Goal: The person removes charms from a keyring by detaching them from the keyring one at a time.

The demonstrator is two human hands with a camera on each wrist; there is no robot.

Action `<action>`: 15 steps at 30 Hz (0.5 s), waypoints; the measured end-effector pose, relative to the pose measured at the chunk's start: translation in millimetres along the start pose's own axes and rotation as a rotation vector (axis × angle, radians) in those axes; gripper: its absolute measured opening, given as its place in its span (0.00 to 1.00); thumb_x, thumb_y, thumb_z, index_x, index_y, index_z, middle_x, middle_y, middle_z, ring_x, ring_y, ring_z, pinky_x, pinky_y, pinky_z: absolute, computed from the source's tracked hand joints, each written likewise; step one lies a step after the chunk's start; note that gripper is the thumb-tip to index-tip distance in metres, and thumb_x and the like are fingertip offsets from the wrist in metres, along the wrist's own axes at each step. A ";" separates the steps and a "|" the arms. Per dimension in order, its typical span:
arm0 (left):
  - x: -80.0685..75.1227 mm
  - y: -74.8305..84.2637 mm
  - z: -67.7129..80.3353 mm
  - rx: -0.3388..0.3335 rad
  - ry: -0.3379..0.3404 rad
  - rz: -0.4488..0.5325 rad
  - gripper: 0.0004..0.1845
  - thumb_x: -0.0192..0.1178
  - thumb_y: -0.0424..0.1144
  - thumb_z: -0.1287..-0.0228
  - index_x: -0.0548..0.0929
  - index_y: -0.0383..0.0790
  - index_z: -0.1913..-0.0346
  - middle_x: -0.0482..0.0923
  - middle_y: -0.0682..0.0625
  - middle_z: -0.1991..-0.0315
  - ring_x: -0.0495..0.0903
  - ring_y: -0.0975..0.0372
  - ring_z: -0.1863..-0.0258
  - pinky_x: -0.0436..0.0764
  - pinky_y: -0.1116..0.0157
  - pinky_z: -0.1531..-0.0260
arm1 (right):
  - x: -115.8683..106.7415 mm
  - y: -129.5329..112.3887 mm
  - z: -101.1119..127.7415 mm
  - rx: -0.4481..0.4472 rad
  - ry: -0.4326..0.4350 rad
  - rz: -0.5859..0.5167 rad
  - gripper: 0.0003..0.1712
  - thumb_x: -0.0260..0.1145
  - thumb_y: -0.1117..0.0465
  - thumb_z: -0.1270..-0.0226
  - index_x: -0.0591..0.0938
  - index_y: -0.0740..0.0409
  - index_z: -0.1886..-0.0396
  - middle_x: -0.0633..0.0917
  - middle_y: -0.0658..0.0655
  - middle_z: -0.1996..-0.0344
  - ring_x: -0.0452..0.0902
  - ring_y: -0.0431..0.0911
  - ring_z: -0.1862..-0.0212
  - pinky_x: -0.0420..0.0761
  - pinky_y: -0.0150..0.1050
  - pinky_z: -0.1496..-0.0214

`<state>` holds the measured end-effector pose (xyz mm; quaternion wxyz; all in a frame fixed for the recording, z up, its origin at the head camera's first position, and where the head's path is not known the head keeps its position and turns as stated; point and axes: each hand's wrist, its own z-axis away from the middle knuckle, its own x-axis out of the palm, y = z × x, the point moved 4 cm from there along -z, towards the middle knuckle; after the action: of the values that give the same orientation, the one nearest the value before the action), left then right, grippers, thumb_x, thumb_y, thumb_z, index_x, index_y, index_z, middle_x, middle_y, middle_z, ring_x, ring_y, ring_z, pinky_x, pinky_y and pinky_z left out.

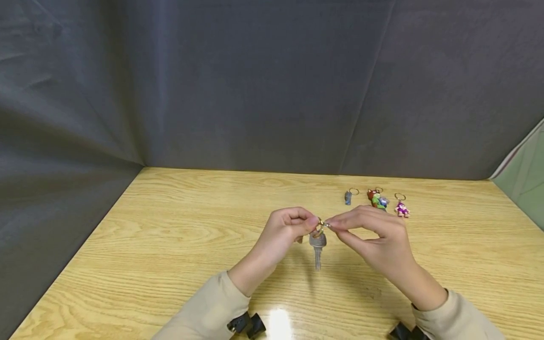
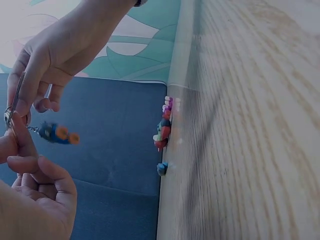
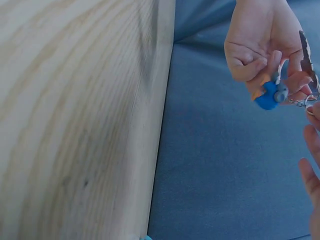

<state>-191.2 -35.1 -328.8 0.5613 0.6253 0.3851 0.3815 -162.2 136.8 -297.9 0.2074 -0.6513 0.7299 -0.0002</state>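
Bare table [image 1: 170, 245] lying open across the left and centre of the frame, hands [image 1: 284, 231] and key [image 1: 317, 248] hanging mid-frame, three keychains [image 1: 376, 198] sitting upper right, cloth wall [image 1: 255, 94] closing off the back and left.

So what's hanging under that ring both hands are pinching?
A silver key dangles below the ring, above the wooden table. A small blue charm hangs there too, mostly hidden behind the left hand from the head camera.
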 end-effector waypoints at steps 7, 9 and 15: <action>0.0 0.1 2.2 -0.009 0.021 -0.009 0.11 0.60 0.36 0.30 0.82 0.28 0.62 0.82 0.58 0.76 0.75 0.64 0.72 0.69 0.68 0.68 | 3.2 -2.3 -1.7 -0.081 -0.003 0.022 0.10 0.70 0.62 0.34 0.88 0.64 0.73 0.89 0.59 0.71 0.85 0.44 0.67 0.80 0.28 0.56; -0.6 -0.4 2.6 -0.012 0.035 -0.019 0.10 0.60 0.36 0.30 0.83 0.29 0.63 0.82 0.58 0.76 0.75 0.64 0.71 0.69 0.68 0.68 | 4.5 -3.9 -1.6 -0.097 -0.006 0.059 0.11 0.70 0.61 0.33 0.87 0.63 0.74 0.88 0.59 0.72 0.85 0.45 0.70 0.80 0.29 0.59; -3.2 -3.6 3.0 -0.015 0.086 -0.066 0.09 0.62 0.36 0.32 0.83 0.31 0.65 0.82 0.58 0.77 0.77 0.66 0.71 0.71 0.65 0.66 | 7.7 -7.3 -1.4 -0.124 -0.039 0.125 0.14 0.68 0.58 0.31 0.87 0.63 0.75 0.88 0.59 0.74 0.84 0.47 0.72 0.81 0.33 0.64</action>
<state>-190.0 -38.9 -332.8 0.5612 0.5912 0.4264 0.3920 -156.1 128.0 -297.0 0.1805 -0.6161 0.7635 0.0703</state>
